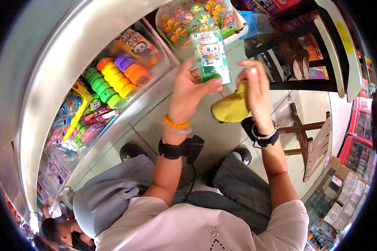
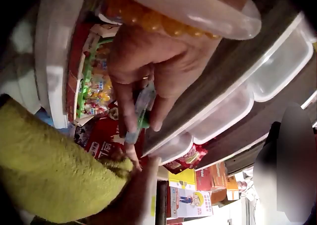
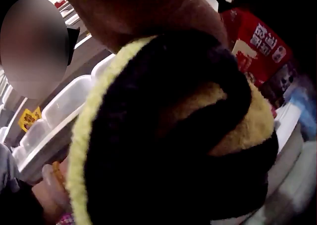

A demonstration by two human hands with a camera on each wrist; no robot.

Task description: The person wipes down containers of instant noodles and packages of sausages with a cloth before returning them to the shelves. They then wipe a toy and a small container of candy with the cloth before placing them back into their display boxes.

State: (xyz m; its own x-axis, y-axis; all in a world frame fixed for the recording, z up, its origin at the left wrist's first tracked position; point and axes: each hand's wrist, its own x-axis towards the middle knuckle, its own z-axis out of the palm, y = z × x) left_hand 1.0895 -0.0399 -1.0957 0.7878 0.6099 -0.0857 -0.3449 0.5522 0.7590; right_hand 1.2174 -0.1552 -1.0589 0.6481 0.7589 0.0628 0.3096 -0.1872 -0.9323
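Note:
In the head view my left hand [image 1: 187, 90] pinches a flat, clear rectangular pack [image 1: 209, 52] by its lower end, thumb on its face. The pack carries a cartoon character print and green parts. The left wrist view catches the same pack [image 2: 143, 103] edge-on between thumb and fingers. Beside it, my right hand [image 1: 259, 96] grips a yellow-green fuzzy cloth [image 1: 231, 108], which bulges out to the left below the palm. That cloth [image 2: 59, 170] fills the lower left of the left wrist view. Up close in the right wrist view, the cloth [image 3: 81, 146] shows black areas.
A glass-fronted case holds orange, yellow and green stacked tubs [image 1: 117, 77] and small toys. Behind the pack stands a box of domed toys [image 1: 197, 19]. A wooden stool [image 1: 303, 129] and a dark shelf [image 1: 297, 85] are at right. Another person [image 1: 60, 232] appears lower left.

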